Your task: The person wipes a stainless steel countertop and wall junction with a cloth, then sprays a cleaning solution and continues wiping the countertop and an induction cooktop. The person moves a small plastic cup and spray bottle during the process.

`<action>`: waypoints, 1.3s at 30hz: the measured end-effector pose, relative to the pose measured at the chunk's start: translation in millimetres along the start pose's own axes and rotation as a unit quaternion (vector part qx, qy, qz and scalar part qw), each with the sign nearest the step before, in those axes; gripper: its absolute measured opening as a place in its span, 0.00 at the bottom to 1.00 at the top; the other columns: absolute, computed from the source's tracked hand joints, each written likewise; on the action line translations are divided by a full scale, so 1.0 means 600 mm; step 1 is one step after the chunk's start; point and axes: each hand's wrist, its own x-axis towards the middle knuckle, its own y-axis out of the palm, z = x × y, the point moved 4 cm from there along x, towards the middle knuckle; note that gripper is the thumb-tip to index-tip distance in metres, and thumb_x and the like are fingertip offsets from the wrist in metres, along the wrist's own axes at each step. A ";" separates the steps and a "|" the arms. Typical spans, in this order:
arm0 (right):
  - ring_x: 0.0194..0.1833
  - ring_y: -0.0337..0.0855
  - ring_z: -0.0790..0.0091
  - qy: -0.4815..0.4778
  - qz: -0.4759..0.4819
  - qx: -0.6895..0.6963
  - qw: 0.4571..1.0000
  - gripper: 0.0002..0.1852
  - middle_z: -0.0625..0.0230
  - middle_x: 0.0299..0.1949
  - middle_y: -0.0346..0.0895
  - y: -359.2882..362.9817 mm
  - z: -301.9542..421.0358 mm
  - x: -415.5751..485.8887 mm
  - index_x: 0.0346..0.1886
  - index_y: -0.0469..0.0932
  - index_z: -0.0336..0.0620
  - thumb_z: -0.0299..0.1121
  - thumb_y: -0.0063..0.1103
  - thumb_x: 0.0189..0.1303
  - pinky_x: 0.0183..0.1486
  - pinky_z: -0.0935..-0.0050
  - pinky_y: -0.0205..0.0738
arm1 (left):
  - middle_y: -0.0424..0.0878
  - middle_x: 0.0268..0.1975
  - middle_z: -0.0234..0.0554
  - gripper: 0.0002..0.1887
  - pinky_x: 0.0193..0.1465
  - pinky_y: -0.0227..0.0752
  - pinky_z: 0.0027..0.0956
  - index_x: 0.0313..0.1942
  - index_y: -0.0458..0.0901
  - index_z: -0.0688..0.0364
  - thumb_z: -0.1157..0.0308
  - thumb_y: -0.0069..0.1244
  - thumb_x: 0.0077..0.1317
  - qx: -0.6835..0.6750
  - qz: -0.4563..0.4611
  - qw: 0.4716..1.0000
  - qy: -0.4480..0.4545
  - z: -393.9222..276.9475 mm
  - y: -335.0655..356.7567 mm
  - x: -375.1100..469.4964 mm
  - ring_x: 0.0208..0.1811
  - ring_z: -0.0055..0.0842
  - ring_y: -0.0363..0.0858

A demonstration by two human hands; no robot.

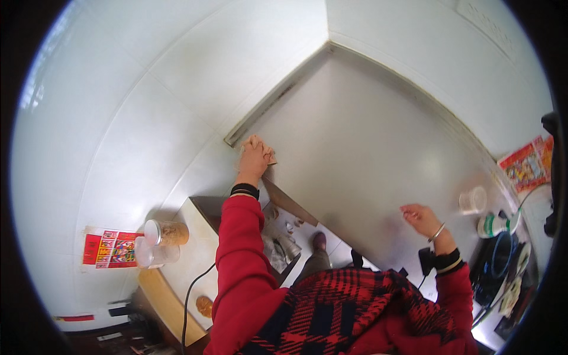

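Note:
My left hand [254,160] presses a crumpled pinkish cloth [271,159] onto the left corner of a grey metal countertop [355,133], beside its raised back edge. Much of the cloth is hidden under the fingers. My right hand [416,217] hovers or rests near the front right of the countertop, its fingers loosely curled with nothing seen in them; contact with the surface cannot be told. A bracelet circles the right wrist.
On the right stand a lidded plastic tub [473,200], a white and green bottle [491,225] and a black appliance [490,262]. Two clear jars, one silver-lidded [171,233], stand on a white ledge [195,248] at the left. A black cable [188,293] hangs across that ledge. Tiled walls border the countertop.

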 end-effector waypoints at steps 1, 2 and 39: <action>0.36 0.80 0.72 -0.038 -0.025 0.010 0.999 0.13 0.61 0.37 0.80 -0.016 -0.011 -0.014 0.45 0.77 0.37 0.30 0.57 0.57 0.40 0.74 0.74 | 0.65 0.57 0.49 0.21 0.51 0.70 0.38 0.51 0.74 0.56 0.57 0.45 0.59 -0.035 0.014 0.999 -0.031 0.000 0.008 -0.028 0.53 0.40 0.71; 0.37 0.79 0.73 -0.047 -0.046 0.016 0.998 0.13 0.61 0.37 0.80 -0.029 -0.027 -0.027 0.45 0.77 0.37 0.29 0.57 0.57 0.40 0.75 0.74 | 0.68 0.53 0.50 0.19 0.50 0.69 0.44 0.48 0.76 0.55 0.56 0.47 0.58 -0.071 -0.010 0.997 -0.014 -0.016 0.013 -0.054 0.54 0.41 0.70; 0.35 0.78 0.75 0.028 -0.104 0.010 0.994 0.11 0.63 0.36 0.80 -0.053 0.016 -0.033 0.43 0.78 0.37 0.26 0.57 0.57 0.39 0.78 0.73 | 0.73 0.46 0.48 0.18 0.46 0.71 0.43 0.49 0.72 0.56 0.74 0.45 0.57 -0.029 -0.126 0.980 -0.153 0.184 0.028 -0.050 0.45 0.43 0.75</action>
